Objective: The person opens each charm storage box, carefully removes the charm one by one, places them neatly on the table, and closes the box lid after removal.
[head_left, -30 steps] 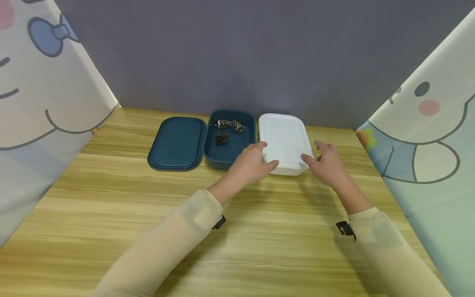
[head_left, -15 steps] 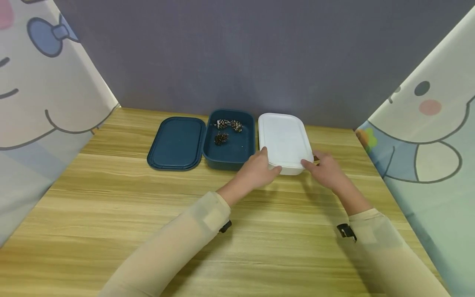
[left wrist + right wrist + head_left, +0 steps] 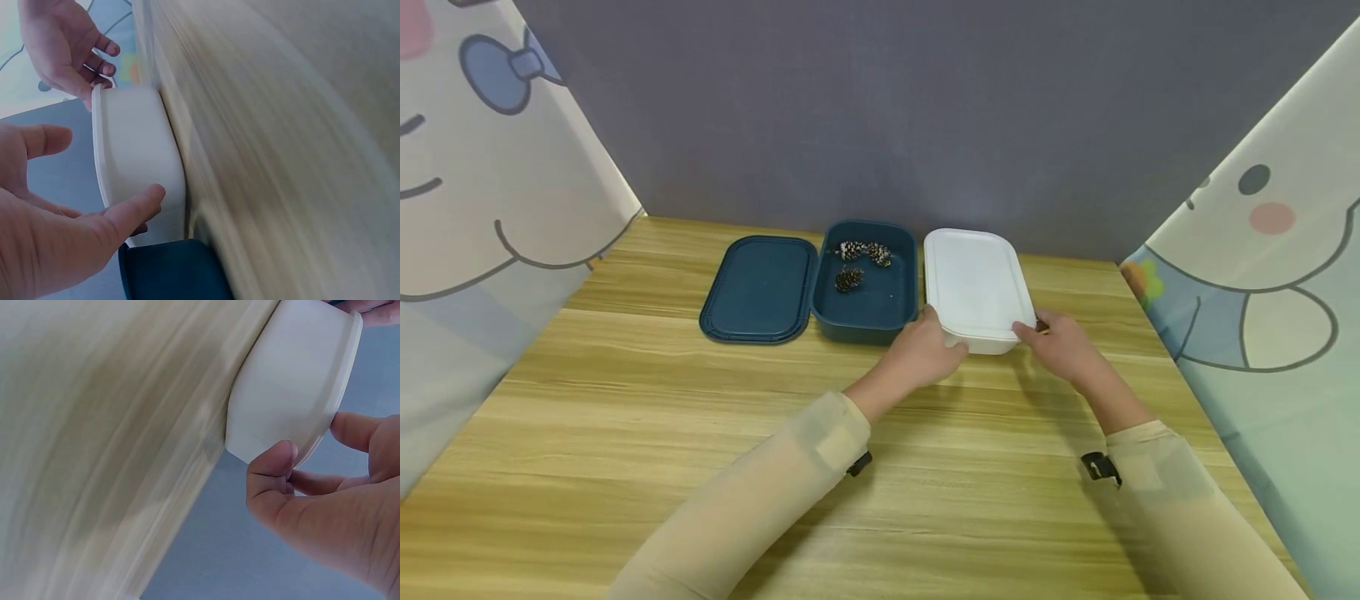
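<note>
A white lidded box (image 3: 992,343) stands on the table at the back, right of centre; its white lid (image 3: 977,279) is on. My right hand (image 3: 1066,346) pinches the lid's front right corner. In the right wrist view its thumb touches the rim and a curled finger (image 3: 275,462) lies by the wall. At the front left corner, my left hand (image 3: 921,350) touches the white box. The left wrist view shows one finger (image 3: 134,212) extended over the wall, another digit standing off the lid. Some left fingertips are hidden near the gap between the boxes.
A dark blue box (image 3: 887,308) stands close to the white one's left, uncovered, with three pine cones (image 3: 850,279) inside. Its dark blue lid (image 3: 760,287) lies flat beside it on the wooden table (image 3: 700,433). A grey panel (image 3: 880,117) rises behind; printed cloth hangs at both sides.
My left hand has shifted a little right and nearer me, from the lid's left edge down to the corner. The right fingers have closed in on the right corner. Boxes and pine cones stay put.
</note>
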`<state>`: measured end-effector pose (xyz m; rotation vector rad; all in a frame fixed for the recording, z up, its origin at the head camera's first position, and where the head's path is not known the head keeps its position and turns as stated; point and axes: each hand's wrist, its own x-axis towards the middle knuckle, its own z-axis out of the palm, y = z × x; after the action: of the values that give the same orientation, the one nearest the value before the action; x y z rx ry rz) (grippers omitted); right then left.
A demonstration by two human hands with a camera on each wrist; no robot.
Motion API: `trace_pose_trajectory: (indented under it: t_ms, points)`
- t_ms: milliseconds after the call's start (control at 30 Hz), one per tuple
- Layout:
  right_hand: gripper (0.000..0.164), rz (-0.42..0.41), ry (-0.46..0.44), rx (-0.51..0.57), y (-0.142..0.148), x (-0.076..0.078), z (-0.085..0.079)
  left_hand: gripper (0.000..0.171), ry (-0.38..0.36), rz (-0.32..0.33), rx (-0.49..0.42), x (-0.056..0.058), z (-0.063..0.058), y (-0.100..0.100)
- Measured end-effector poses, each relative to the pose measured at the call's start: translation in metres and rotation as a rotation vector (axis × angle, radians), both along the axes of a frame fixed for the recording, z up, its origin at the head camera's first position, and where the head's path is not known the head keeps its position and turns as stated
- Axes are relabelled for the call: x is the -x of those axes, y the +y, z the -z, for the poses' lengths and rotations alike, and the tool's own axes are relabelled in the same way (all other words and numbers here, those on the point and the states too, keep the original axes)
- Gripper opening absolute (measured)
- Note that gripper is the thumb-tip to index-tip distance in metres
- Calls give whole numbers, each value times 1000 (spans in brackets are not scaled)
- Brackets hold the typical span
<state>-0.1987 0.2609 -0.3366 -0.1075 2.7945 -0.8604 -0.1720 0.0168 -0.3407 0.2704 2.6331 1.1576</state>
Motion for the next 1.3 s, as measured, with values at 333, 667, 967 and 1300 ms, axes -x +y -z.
trace_pose_trajectory:
  t_ms: [333, 667, 967, 1300]
  points:
    - [70, 29, 19, 34, 2, 0, 1, 97, -26, 27, -13, 3, 1, 0]
    - [71, 42, 15, 88, 3, 0, -4, 97, -12, 33, -4, 2, -6, -1]
    - [73, 55, 50, 122, 5, -1, -9, 98, -17, 39, 5, 2, -10, 0]
    - [77, 86, 92, 125, 6, -5, -21, 97, 25, 34, 17, -4, -22, 1]
